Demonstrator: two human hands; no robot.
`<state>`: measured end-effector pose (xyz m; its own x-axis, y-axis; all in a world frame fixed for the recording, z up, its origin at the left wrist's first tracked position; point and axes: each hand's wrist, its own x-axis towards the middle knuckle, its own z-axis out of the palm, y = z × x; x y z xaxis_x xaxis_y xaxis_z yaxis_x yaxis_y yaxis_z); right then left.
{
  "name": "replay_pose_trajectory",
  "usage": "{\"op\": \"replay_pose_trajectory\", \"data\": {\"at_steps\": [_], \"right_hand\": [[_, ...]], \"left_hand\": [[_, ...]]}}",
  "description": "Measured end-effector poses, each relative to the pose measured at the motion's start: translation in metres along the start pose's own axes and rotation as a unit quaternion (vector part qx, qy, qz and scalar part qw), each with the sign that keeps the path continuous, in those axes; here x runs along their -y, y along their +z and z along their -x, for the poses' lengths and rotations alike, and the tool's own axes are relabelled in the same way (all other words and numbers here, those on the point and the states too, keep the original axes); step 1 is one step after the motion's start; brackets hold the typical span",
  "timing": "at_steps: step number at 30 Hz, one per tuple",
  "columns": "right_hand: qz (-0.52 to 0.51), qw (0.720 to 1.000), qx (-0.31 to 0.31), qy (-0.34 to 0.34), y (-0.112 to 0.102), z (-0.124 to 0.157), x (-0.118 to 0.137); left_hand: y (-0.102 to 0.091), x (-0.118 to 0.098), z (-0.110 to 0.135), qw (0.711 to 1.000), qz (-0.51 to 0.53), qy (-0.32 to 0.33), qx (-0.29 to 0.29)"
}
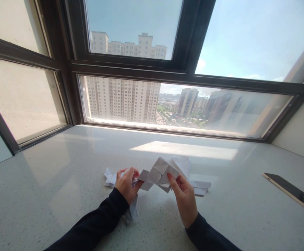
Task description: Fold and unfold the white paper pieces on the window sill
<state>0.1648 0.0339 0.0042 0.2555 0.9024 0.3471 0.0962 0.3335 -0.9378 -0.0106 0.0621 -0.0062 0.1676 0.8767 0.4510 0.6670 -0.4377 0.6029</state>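
Here we look down at a pale, speckled stone counter (pixel 62 195) that runs deep into a window bay. Our left hand (pixel 127 184) and right hand (pixel 184 198), both in dark sleeves, meet near the middle of the counter, just above its surface. Between them they hold a folded paper piece (pixel 158 174), white and grey, made of several angular flaps. The left grip is closed on its left end and the right grip is pinched on its right end, the forefinger lying along a flap.

More loose paper pieces (pixel 200 186) lie flat on the counter just behind and beside the hands, and one sits under the left wrist. Well apart, near the right edge, a dark phone (pixel 293 191) lies face up at a slant.

A patch of sunlight (pixel 185 150) falls on the counter beyond the hands. A dark-framed window (pixel 131 69) wraps the far side and the left corner. Through it we see pale tower blocks (pixel 123 97), lower buildings further off, and blue sky. A plain light wall (pixel 298 132) closes the right side.
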Motion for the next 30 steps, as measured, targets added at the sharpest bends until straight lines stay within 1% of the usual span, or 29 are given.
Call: {"op": "replay_pose_trajectory", "data": {"at_steps": [3,5,7,11,14,16,18,20,22,24,30], "right_hand": [[0.042,0.999,-0.014,-0.028,-0.001,0.001,0.0],[0.095,0.994,-0.012,-0.051,-0.001,0.003,0.0],[0.138,0.987,0.001,-0.081,0.0,0.004,0.0],[0.178,0.975,0.027,-0.13,0.001,0.006,0.0],[0.202,0.97,0.053,-0.124,0.0,0.004,-0.004],[0.223,0.965,0.074,-0.113,-0.001,0.002,-0.008],[0.246,0.959,0.084,-0.109,-0.001,0.0,-0.012],[0.268,0.953,0.086,-0.112,-0.001,0.0,-0.014],[0.285,0.947,0.09,-0.115,-0.001,0.0,-0.015],[0.292,0.944,0.098,-0.119,-0.001,0.001,-0.014],[0.314,0.935,0.104,-0.127,-0.001,0.002,-0.011]], "left_hand": [[-0.003,0.004,-0.002,0.992,0.122,-0.006,-0.015],[-0.004,0.004,-0.003,0.98,0.198,-0.01,-0.007],[-0.005,0.004,-0.003,0.969,0.248,-0.008,0.009],[-0.003,0.001,0.0,0.949,0.308,-0.001,0.071],[-0.002,-0.001,0.003,0.922,0.365,0.001,0.126],[-0.002,-0.002,0.004,0.899,0.409,-0.001,0.156],[-0.004,-0.004,0.004,0.874,0.45,-0.003,0.182],[-0.005,-0.005,0.003,0.857,0.476,-0.005,0.197],[-0.007,-0.006,0.003,0.853,0.483,-0.007,0.197],[-0.007,-0.007,0.003,0.858,0.476,-0.011,0.193],[-0.005,-0.005,0.006,0.893,0.415,-0.003,0.173]]}}
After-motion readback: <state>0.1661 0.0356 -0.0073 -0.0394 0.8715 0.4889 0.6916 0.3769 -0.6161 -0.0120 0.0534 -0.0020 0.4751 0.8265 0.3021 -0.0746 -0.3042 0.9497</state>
